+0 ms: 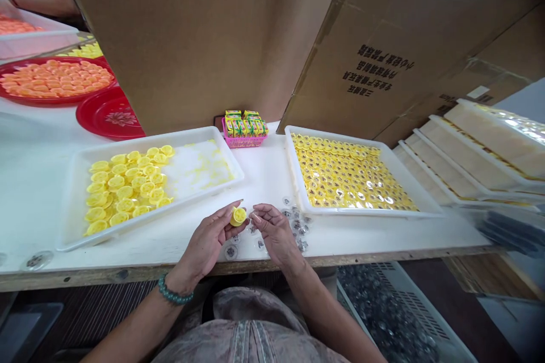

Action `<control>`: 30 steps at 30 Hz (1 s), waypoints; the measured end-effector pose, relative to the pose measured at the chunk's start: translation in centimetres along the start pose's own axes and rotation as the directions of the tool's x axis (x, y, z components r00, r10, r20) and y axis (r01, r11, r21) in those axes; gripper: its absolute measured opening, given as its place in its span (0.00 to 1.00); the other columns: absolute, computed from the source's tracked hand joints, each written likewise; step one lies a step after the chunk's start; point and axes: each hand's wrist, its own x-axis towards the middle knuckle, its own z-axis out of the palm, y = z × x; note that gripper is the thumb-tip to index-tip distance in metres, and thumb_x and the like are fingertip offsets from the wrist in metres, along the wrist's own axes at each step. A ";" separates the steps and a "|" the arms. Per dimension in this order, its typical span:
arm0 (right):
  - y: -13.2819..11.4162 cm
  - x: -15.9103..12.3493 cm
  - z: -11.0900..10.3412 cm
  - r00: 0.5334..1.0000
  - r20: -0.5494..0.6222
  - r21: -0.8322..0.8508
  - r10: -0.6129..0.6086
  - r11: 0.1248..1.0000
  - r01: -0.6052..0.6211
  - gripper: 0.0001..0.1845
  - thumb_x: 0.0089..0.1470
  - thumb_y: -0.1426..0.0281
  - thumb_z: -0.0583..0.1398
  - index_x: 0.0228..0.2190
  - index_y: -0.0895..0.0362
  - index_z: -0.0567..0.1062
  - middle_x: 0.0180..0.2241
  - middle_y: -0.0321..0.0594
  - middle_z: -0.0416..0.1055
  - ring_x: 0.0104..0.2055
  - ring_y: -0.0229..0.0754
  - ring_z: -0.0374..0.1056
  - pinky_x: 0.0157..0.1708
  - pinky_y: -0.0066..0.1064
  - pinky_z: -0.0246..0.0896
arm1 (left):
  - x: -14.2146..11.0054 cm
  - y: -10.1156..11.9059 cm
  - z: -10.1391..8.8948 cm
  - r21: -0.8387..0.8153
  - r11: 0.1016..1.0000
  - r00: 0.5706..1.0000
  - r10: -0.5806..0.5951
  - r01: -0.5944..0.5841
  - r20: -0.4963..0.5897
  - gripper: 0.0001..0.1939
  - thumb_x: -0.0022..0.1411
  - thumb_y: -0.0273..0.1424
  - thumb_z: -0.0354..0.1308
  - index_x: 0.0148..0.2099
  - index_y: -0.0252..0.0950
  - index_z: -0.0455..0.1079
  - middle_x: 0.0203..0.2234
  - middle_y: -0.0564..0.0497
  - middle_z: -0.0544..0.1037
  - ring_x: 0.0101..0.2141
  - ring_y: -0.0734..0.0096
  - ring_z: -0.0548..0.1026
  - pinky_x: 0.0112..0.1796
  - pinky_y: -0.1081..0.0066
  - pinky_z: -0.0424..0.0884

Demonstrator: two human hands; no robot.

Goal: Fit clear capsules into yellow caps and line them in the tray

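Observation:
In my left hand (212, 238) is a small yellow plastic cup (238, 216), held between thumb and fingers with its round end facing me. My right hand (272, 232) is close beside the cup, thumb and index finger pinched together; whatever lies between them is too small to make out. Clear round discs (298, 224) with dark centres are scattered on the table around my right hand, and one clear disc (230, 252) rests below the cup. To the left, a white tray (204, 195) carries several yellow cups (125, 190). At right, another white tray (366, 212) is packed with rows of yellow pieces under shiny clear tops.
A pink basket (244, 141) of small yellow-green boxes stands at the back between the trays. Tall cardboard (204, 39) walls the far side. Stacked trays (477, 153) stand at right, red plates (106, 113) at left. A crate (409, 306) of clear parts sits below the table edge.

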 end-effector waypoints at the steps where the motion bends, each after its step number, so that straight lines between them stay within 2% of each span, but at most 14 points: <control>1: 0.2 0.0 -0.1 1.000 -0.011 -0.003 -0.001 1.000 0.001 0.13 0.42 0.68 0.66 0.34 0.55 0.75 0.30 0.37 0.71 0.32 0.37 0.66 0.35 0.30 0.63 | 0.0 -0.1 0.2 0.008 1.000 1.000 0.004 -0.004 -0.006 0.19 0.56 0.34 0.60 0.50 0.34 0.71 0.43 0.45 0.77 0.46 0.63 0.73 0.51 0.64 0.67; 7: 0.7 -0.4 -0.1 0.997 -0.072 0.003 -0.037 0.999 0.037 0.15 0.42 0.69 0.66 0.36 0.54 0.76 0.29 0.34 0.69 0.29 0.34 0.64 0.35 0.30 0.63 | 0.3 -1.0 0.8 0.046 0.998 0.999 0.032 -0.031 -0.031 0.20 0.55 0.34 0.61 0.50 0.36 0.71 0.45 0.46 0.76 0.48 0.62 0.71 0.51 0.64 0.66; 10: 0.5 -0.8 0.2 0.992 -0.088 -0.182 -0.092 0.980 0.075 0.15 0.46 0.68 0.64 0.39 0.52 0.76 0.30 0.35 0.69 0.30 0.35 0.65 0.34 0.30 0.64 | 0.5 -1.5 0.7 0.048 0.998 0.998 0.043 -0.040 -0.054 0.20 0.55 0.34 0.61 0.50 0.35 0.71 0.46 0.46 0.76 0.48 0.62 0.71 0.50 0.63 0.67; 14: 0.3 -1.1 0.8 0.969 -0.064 -0.489 -0.240 0.853 0.179 0.11 0.51 0.68 0.60 0.37 0.50 0.78 0.35 0.39 0.69 0.34 0.38 0.66 0.33 0.30 0.66 | 0.8 -2.1 0.7 0.069 0.996 0.990 0.058 -0.050 -0.129 0.20 0.55 0.35 0.61 0.50 0.36 0.71 0.47 0.48 0.74 0.48 0.62 0.70 0.50 0.63 0.68; 18: 0.4 -1.2 0.9 0.937 0.019 -0.619 -0.350 0.732 0.286 0.14 0.54 0.71 0.57 0.42 0.48 0.76 0.39 0.40 0.68 0.36 0.38 0.67 0.34 0.29 0.65 | 1.0 -2.4 0.6 0.120 0.991 0.984 0.079 -0.060 -0.161 0.20 0.55 0.37 0.61 0.50 0.38 0.71 0.47 0.50 0.74 0.50 0.64 0.69 0.50 0.66 0.68; 23: -0.1 -1.2 0.8 0.915 0.177 -0.684 -0.362 0.623 0.379 0.16 0.53 0.72 0.59 0.44 0.47 0.74 0.38 0.40 0.68 0.37 0.39 0.67 0.38 0.30 0.64 | 0.8 -2.6 0.5 0.150 0.988 0.988 0.061 -0.040 -0.141 0.20 0.55 0.38 0.60 0.49 0.38 0.72 0.47 0.49 0.75 0.49 0.63 0.70 0.49 0.66 0.68; 28: -1.5 -1.0 0.6 0.922 0.215 -0.760 -0.322 0.538 0.365 0.12 0.51 0.74 0.60 0.40 0.51 0.75 0.36 0.38 0.67 0.33 0.37 0.66 0.36 0.29 0.63 | 0.7 -2.6 0.8 0.152 0.988 0.991 0.032 -0.012 -0.133 0.19 0.55 0.38 0.60 0.48 0.37 0.72 0.47 0.49 0.75 0.49 0.62 0.70 0.48 0.65 0.68; 30: -2.0 -0.9 0.4 0.924 0.244 -0.772 -0.294 0.518 0.369 0.14 0.50 0.74 0.61 0.40 0.51 0.74 0.36 0.37 0.67 0.32 0.36 0.65 0.36 0.29 0.63 | 0.7 -2.4 0.9 0.165 0.986 0.995 0.016 0.001 -0.103 0.19 0.55 0.38 0.60 0.47 0.36 0.73 0.46 0.48 0.76 0.48 0.61 0.71 0.48 0.64 0.68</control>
